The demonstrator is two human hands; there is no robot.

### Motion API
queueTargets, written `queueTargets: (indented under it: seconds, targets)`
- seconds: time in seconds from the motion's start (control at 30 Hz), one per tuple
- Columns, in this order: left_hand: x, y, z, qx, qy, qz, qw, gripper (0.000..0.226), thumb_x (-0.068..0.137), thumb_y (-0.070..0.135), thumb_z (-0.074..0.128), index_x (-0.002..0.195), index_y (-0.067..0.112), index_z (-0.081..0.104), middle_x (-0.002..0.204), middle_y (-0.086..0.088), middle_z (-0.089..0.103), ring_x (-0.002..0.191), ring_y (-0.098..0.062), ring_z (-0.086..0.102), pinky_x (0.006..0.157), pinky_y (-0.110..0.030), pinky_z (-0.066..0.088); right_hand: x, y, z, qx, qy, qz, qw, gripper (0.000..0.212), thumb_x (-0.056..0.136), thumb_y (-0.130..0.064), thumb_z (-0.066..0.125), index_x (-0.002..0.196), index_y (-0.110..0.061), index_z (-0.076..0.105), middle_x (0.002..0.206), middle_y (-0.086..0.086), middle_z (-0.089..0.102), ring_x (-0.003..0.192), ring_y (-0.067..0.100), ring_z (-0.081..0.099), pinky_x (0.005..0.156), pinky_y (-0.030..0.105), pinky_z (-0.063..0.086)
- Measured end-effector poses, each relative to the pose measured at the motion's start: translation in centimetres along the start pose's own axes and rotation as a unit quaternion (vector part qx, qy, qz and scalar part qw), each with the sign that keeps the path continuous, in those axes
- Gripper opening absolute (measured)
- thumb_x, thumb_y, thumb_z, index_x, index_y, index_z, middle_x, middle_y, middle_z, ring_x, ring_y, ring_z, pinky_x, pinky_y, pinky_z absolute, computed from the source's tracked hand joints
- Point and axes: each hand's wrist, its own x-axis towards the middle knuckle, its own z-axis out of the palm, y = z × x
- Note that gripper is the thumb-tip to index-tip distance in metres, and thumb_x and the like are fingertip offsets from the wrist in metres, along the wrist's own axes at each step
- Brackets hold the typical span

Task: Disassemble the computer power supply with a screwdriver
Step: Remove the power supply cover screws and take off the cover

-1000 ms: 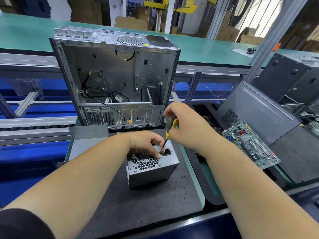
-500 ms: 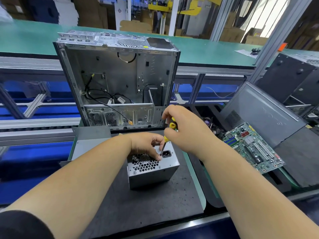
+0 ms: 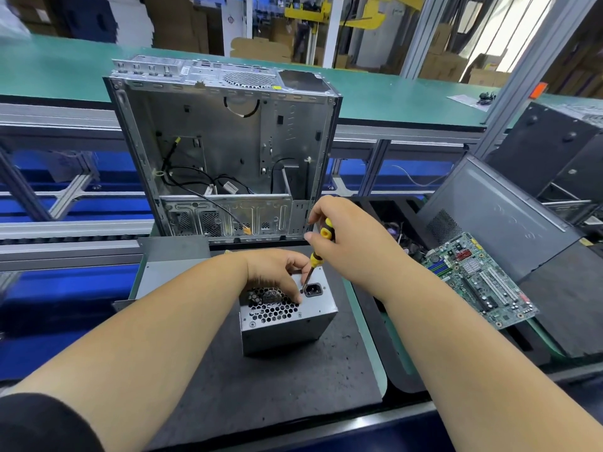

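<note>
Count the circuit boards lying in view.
1: a green motherboard lies to the right of the power supply, propped on a dark case panel. Others may be hidden in the bin.

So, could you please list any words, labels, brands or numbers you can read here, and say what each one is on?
None can be read.
Computer case: small stickers on its top panel, too blurred to read.
Motherboard: printing too small to read.
Sheet of paper on the far green table: too small and blurred to read.
Power supply: no label shows on the faces in view.

Screwdriver tip at power supply screw
</note>
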Motion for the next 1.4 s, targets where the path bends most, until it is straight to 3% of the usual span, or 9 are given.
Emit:
queueTargets:
  seconds: [0.33,0.43,0.5,0.6,0.7,0.87,1.1,1.33,1.4]
  targets:
    - [-0.6,0.4,0.7,0.046,0.052,-0.003,0.998,0.031,0.073,0.023,0.086,0.094,0.014,0.065,0.122,-0.012,0.06,0.123,-0.033,0.051,0.11,-0.05,0.037,-0.1,0.1,0.1,0.02,0.0,0.02,1.0,0.017,0.091,-0.022,0.061,0.104,-0.027,0.05,0.102,-0.01,0.052,0.089,0.012,0.053,0.075,0.03,0.046]
    - [-0.9,0.4,0.8,0.072,0.069,-0.011,0.995,0.02,0.075,0.027,0.085,0.079,0.029,0.065,0.089,0.02,0.063,0.098,-0.005,0.059,0.091,-0.033,0.045,-0.1,0.0,0.0,0.016,-0.004,0.02,1.0,0.017,0.092,-0.022,0.061,0.106,-0.024,0.052,0.105,-0.01,0.053,0.09,0.014,0.053,0.079,0.034,0.049]
    - [-1.2,0.5,1.0,0.106,0.085,-0.008,0.991,0.021,0.077,0.029,0.083,0.072,0.036,0.064,0.078,0.027,0.058,0.083,0.007,0.054,0.083,-0.027,0.042,-0.2,0.0,-0.1,0.013,-0.007,0.017,1.0,0.017,0.092,-0.022,0.06,0.106,-0.024,0.051,0.106,-0.009,0.053,0.09,0.015,0.054,0.08,0.035,0.049]
    - [-1.7,0.6,1.2,0.154,0.143,0.01,0.978,0.015,0.077,0.029,0.083,0.079,0.029,0.068,0.096,0.015,0.065,0.103,-0.006,0.057,0.099,-0.037,0.043,-0.2,-0.1,-0.1,0.011,-0.008,0.012,1.0,0.016,0.093,-0.023,0.06,0.107,-0.024,0.051,0.107,-0.008,0.053,0.089,0.015,0.055,0.079,0.035,0.05]
    - [-2.3,0.8,2.0,0.225,0.215,0.016,0.95,0.018,0.074,0.037,0.083,0.073,0.039,0.065,0.101,0.019,0.06,0.11,-0.011,0.051,0.105,-0.043,0.035,-0.2,0.1,-0.2,0.012,-0.005,0.009,1.0,0.017,0.093,-0.024,0.061,0.107,-0.024,0.051,0.108,-0.008,0.054,0.088,0.013,0.055,0.077,0.031,0.049]
    - [-2.8,1.1,3.7,0.28,0.304,-0.011,0.91,0.019,0.078,0.044,0.079,0.073,0.044,0.06,0.105,0.02,0.052,0.108,-0.011,0.041,0.103,-0.037,0.025,-0.1,0.6,-0.1,0.017,0.004,0.006,1.0,0.018,0.093,-0.026,0.063,0.106,-0.026,0.052,0.105,-0.009,0.053,0.086,0.008,0.053,0.068,0.02,0.043]
    - [-2.0,2.3,4.8,0.425,0.301,-0.058,0.852,0.019,0.094,0.038,0.062,0.083,0.033,0.047,0.097,0.006,0.045,0.102,-0.022,0.045,0.093,-0.039,0.033,-0.1,1.6,-0.3,0.03,0.02,0.003,0.999,0.016,0.093,-0.026,0.064,0.104,-0.026,0.052,0.1,-0.011,0.052,0.083,0.006,0.052,0.069,0.02,0.042]
    - [-2.1,2.1,5.5,0.4,0.291,-0.056,0.867,0.004,0.099,0.03,0.054,0.098,0.026,0.055,0.106,0.002,0.046,0.101,-0.023,0.043,0.088,-0.037,0.035,-0.5,3.3,0.0,0.085,0.06,0.042,0.994,0.015,0.091,-0.027,0.067,0.096,-0.028,0.053,0.083,-0.013,0.052,0.071,0.005,0.052,0.059,0.018,0.036]
    - [-2.0,2.3,5.5,0.364,0.302,-0.057,0.879,0.008,0.099,0.027,0.053,0.092,0.027,0.051,0.101,0.005,0.045,0.099,-0.022,0.043,0.085,-0.035,0.033,-0.5,4.0,0.1,0.126,0.086,0.068,0.986,0.013,0.091,-0.027,0.068,0.094,-0.028,0.055,0.082,-0.011,0.054,0.071,0.006,0.053,0.06,0.021,0.039]
